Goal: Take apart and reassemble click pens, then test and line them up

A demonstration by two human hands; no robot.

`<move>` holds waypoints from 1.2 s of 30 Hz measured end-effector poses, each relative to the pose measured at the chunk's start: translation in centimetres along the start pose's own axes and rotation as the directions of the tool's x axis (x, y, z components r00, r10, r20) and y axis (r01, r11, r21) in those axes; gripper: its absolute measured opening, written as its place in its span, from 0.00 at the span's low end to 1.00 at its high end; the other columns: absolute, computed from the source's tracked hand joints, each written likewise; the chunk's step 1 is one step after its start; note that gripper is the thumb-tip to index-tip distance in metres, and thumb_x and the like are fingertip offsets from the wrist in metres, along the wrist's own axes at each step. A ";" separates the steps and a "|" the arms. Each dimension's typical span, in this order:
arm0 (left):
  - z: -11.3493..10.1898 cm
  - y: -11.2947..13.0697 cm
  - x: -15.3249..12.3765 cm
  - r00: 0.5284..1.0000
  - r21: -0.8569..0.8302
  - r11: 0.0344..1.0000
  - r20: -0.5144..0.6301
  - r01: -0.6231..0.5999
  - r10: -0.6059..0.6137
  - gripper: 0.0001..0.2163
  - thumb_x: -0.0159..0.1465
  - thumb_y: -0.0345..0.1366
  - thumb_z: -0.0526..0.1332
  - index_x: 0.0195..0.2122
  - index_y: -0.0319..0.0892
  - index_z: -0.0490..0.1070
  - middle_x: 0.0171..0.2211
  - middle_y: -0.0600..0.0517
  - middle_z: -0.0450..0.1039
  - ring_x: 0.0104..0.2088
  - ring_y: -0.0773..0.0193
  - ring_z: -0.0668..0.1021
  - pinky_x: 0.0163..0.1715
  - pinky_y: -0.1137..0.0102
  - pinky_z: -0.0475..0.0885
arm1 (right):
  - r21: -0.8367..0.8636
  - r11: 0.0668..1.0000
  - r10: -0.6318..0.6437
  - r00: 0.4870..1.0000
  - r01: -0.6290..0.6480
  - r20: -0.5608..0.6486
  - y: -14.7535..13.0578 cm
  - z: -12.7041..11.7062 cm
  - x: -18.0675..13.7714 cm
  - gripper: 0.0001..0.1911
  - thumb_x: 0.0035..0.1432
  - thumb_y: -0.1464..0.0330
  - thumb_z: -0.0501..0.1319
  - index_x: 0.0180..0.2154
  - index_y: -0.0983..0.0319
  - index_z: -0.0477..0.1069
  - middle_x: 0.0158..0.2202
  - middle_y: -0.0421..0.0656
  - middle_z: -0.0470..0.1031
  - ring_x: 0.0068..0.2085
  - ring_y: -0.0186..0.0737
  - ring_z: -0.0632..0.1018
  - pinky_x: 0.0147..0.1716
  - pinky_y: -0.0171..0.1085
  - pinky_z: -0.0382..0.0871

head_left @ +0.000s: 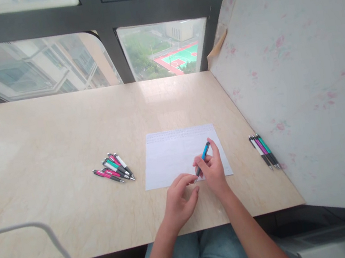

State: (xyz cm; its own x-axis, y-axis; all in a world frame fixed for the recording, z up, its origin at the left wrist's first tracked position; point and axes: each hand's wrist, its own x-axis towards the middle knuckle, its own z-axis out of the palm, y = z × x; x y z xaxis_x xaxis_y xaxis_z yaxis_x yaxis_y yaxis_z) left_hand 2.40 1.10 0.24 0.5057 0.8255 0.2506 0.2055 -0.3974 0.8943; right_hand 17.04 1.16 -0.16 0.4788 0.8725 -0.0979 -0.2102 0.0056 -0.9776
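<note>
A blue and black click pen [204, 152] slants in my right hand [213, 169], its tip pointing down and to the left. One finger of that hand reaches up to the pen's top end. My left hand [181, 200] is beside the pen's tip, fingers curved and thumb apart from them, with nothing seen in its grasp. Whether its fingertips touch the pen I cannot tell. Under the hands lies a white sheet of paper [171, 160], with several lines of small handwriting along its top edge.
Several pink, green and white pens [114, 168] lie in a loose pile left of the paper. To the right, white, purple and green pens [264, 151] lie side by side near the papered wall [300, 79]. A grey cable [57, 242] curves over the table [60, 135] at left.
</note>
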 end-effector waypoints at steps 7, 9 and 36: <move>0.0 0.0 -0.1 1.000 0.006 1.000 0.001 -0.010 0.010 0.11 0.63 0.28 0.59 0.46 0.44 0.72 0.40 0.48 0.76 0.38 0.62 0.76 0.40 0.66 0.73 | -0.001 1.000 0.004 0.998 -0.004 -0.060 -0.1 -0.1 -0.1 0.39 0.57 0.57 0.64 0.64 0.56 0.50 0.24 0.33 0.74 0.19 0.31 0.71 0.17 0.29 0.66; 0.1 0.0 0.0 1.000 0.008 1.000 0.004 -0.010 0.010 0.11 0.63 0.28 0.59 0.47 0.44 0.72 0.39 0.48 0.76 0.37 0.62 0.76 0.40 0.66 0.73 | 0.000 1.000 0.005 0.999 -0.005 -0.050 -0.1 -0.1 -0.1 0.39 0.57 0.57 0.64 0.65 0.57 0.49 0.24 0.33 0.74 0.19 0.31 0.71 0.18 0.29 0.67; 0.2 0.4 0.0 0.993 0.185 0.976 0.008 0.114 -0.117 0.08 0.68 0.35 0.56 0.38 0.42 0.75 0.33 0.49 0.77 0.33 0.62 0.77 0.34 0.68 0.71 | -0.080 0.989 -0.126 0.992 0.128 0.028 0.6 -0.4 -1.2 0.39 0.59 0.60 0.63 0.66 0.57 0.49 0.26 0.36 0.76 0.24 0.36 0.75 0.24 0.35 0.74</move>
State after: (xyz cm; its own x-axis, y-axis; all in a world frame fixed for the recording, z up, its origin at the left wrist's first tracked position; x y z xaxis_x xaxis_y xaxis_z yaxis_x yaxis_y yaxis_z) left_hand 2.67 0.83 0.48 0.4851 0.8631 0.1406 0.4134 -0.3680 0.8329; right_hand 16.64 -0.07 -0.70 0.4774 0.8782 0.0310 -0.0782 0.0776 -0.9939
